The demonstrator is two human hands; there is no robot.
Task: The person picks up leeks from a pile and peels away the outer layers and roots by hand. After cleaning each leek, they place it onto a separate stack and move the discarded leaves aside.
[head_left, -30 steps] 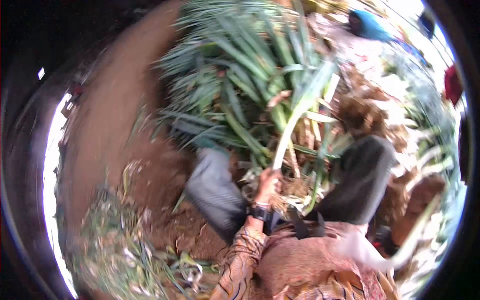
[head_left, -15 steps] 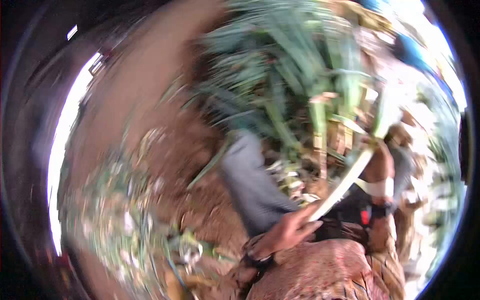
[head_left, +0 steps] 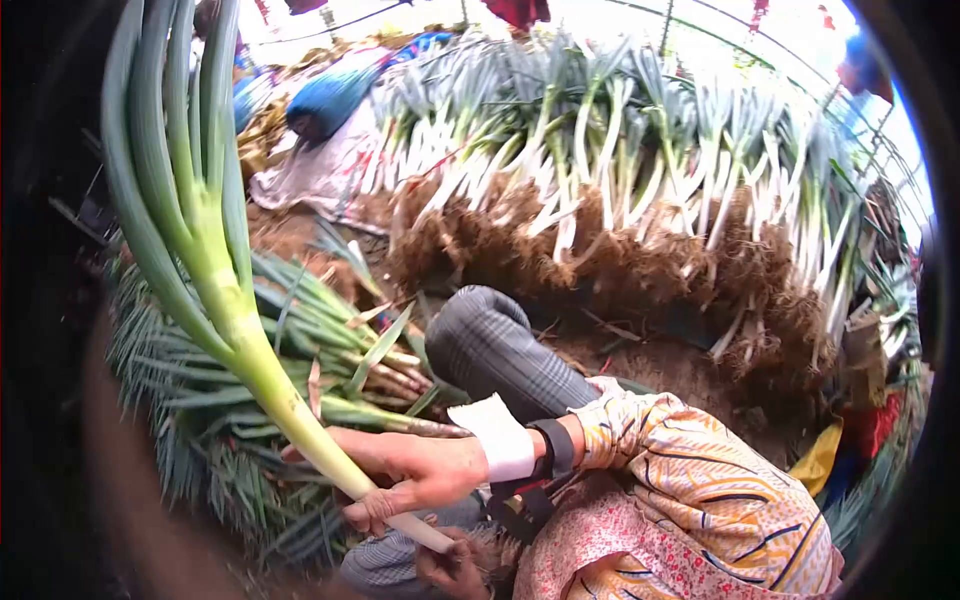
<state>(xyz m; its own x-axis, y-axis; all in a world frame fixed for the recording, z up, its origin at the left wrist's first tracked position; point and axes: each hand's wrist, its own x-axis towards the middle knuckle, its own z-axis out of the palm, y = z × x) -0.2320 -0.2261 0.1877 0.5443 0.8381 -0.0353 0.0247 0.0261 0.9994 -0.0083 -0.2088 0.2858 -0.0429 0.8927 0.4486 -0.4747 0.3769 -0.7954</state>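
Observation:
A large leek (head_left: 240, 330) slants across the left side, its green leaves at the top and its pale stem running down to the lower middle. My right hand (head_left: 420, 468), with a white wrap and a black band at the wrist, is closed round the lower stem. At the stem's bottom end is my left hand (head_left: 458, 568), its curled fingers against the leek; part of this hand is hidden.
Leeks with brown roots (head_left: 600, 200) stand in a long row across the back. More leeks (head_left: 230, 400) lie piled at the left. A bent knee in grey checked cloth (head_left: 490, 345) is in the middle. A blue bundle (head_left: 335, 103) rests at the upper left.
The view has swung toward the row of rooted leeks and is sharper. In view, both hands and the held leek have shifted left, with its leaves now at the upper left.

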